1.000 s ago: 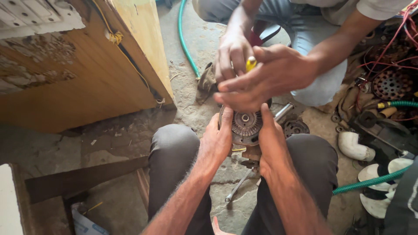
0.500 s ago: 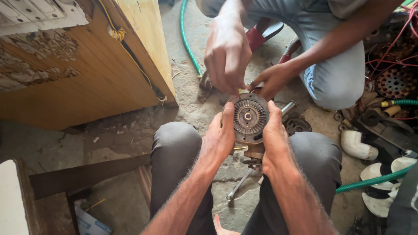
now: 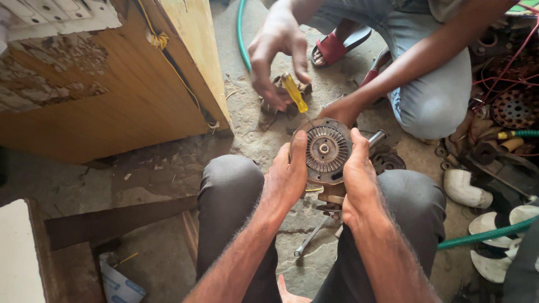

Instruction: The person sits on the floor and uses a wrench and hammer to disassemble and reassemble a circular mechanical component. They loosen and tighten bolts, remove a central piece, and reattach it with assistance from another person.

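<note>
Squarely between both hands' fingers (image 3: 298,147): round finned motor part (image 3: 325,150), clasped.

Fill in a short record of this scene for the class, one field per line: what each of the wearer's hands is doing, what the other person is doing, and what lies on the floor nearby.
left hand: grips the left side of the round finned metal part
right hand: grips the part's right side
part position: held upright between the knees
co-worker's hand: holds a yellow-handled screwdriver, tip at the part's upper rim
co-worker's other hand: behind the part
floor: spanner under the part, green hose at right
left of scene: wooden cabinet
</note>
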